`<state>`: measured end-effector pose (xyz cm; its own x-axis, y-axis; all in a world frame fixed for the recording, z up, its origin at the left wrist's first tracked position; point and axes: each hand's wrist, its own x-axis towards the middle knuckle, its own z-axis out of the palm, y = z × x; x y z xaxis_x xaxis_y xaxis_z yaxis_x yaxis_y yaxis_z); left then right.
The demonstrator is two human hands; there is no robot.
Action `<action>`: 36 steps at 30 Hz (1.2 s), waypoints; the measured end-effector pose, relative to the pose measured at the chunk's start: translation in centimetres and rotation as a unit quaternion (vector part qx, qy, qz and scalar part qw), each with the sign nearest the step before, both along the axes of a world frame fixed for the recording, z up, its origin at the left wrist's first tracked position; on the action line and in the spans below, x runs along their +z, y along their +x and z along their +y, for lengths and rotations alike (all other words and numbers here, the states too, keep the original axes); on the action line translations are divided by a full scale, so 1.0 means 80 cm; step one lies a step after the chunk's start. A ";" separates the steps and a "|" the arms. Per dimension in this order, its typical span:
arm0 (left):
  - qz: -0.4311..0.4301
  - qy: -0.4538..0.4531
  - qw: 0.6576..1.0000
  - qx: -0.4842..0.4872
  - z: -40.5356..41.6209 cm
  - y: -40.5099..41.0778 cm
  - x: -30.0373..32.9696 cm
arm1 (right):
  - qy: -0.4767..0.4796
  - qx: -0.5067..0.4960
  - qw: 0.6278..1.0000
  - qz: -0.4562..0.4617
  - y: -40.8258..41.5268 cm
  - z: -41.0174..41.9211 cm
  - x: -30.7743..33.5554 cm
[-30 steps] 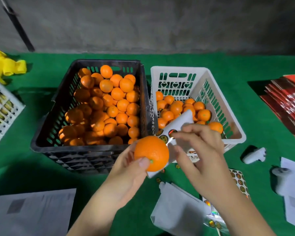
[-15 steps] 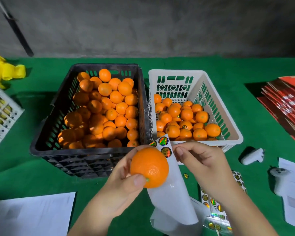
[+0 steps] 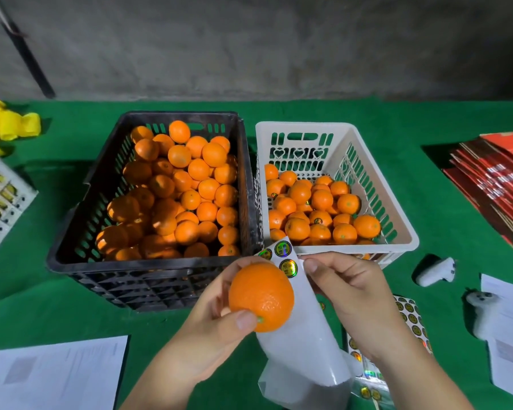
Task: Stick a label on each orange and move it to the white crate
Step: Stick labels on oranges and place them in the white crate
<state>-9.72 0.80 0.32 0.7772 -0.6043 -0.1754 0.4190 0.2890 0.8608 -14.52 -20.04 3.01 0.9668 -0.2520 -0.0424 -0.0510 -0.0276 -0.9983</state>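
Note:
My left hand (image 3: 211, 327) grips one orange (image 3: 261, 295) in front of the two crates, thumb near its green stem. Behind the orange hangs a white label sheet (image 3: 296, 344) with three round labels (image 3: 283, 249) at its top. My right hand (image 3: 342, 287) pinches the sheet's upper right edge beside a label. The black crate (image 3: 148, 261) on the left is piled with oranges. The white crate (image 3: 397, 220) on the right holds several oranges, some showing labels.
Green cloth (image 3: 57, 309) covers the table. More label sheets (image 3: 409, 318) lie under my right wrist. Two small white devices (image 3: 434, 272) and papers (image 3: 507, 335) sit to the right, red booklets (image 3: 495, 179) far right, a paper (image 3: 51, 374) bottom left, a yellow bag (image 3: 3, 125) far left.
The label sheet has swung down from over the white crate to hang behind the orange. My right hand has come lower and nearer with it. The orange has barely moved.

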 end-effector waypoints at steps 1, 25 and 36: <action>-0.004 0.000 1.000 0.002 0.000 0.000 -0.001 | -0.025 -0.008 1.000 -0.011 0.001 0.000 -0.002; -0.073 0.066 0.995 0.014 -0.018 0.011 -0.002 | -0.495 0.170 0.839 -0.152 -0.009 0.014 0.019; -0.023 0.032 0.996 0.077 -0.010 0.025 -0.005 | -0.432 0.075 0.872 -0.220 0.013 -0.006 0.018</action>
